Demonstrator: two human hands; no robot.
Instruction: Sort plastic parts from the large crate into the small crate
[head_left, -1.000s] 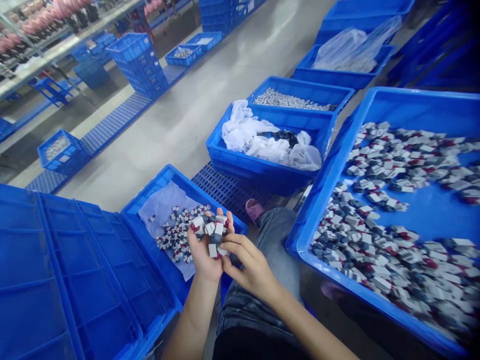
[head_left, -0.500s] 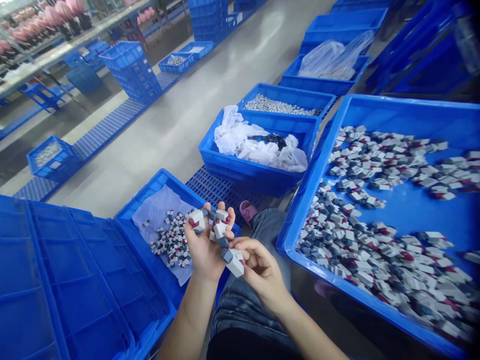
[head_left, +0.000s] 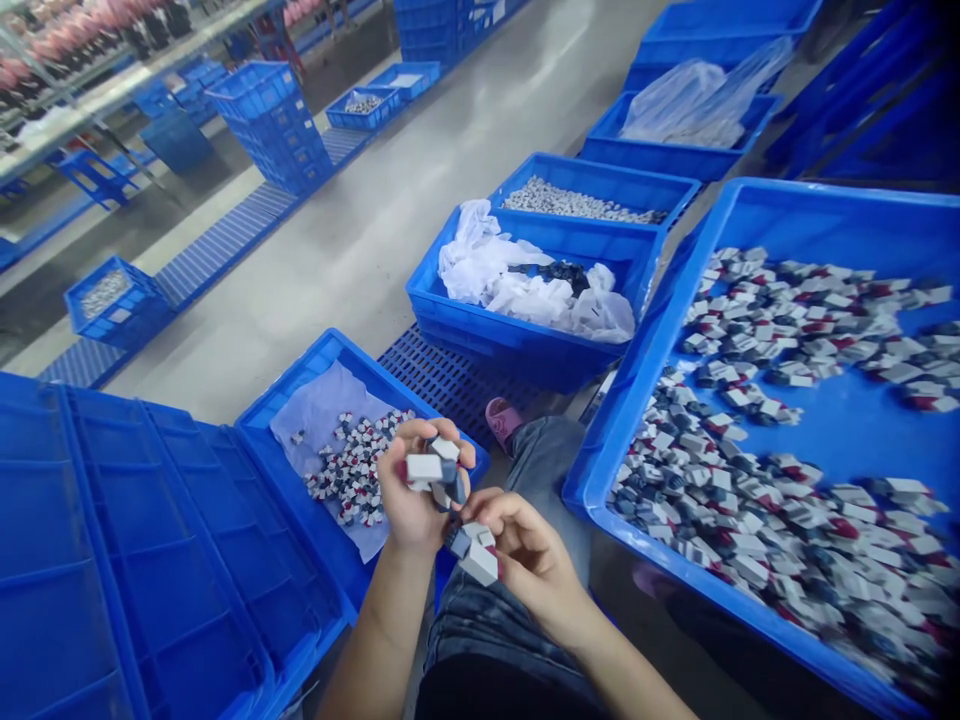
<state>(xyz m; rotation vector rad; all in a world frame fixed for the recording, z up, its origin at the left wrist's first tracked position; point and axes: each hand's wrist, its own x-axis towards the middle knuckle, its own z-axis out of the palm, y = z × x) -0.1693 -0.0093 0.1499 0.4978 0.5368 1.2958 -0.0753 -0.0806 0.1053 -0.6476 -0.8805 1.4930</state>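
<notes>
Above my lap, my left hand [head_left: 409, 505] is cupped with curled fingers around a few small plastic parts [head_left: 425, 468] in white, dark grey and dark red. My right hand [head_left: 536, 555] pinches another such plastic part [head_left: 478, 560] between thumb and fingers, its white block tilted down and its grey end toward the left hand. The two hands are nearly touching. Behind the left hand, a blue crate [head_left: 289, 400] holds a lined heap of smaller-looking parts [head_left: 356, 465] of the same colours. The fingers hide some of the held pieces.
To my right stands a large blue bin [head_left: 585, 480] of many similar parts [head_left: 712, 500]. Ahead are a crate with white plastic bags [head_left: 487, 270] and a crate of small pale pieces [head_left: 570, 200]. Stacked blue crates [head_left: 150, 540] stand at left; a slatted blue pallet [head_left: 435, 370] lies ahead.
My left fingers have curled in, and the parts in that palm have shifted together and turned. My right hand still pinches its part, now slightly lower. The view has shifted a little.
</notes>
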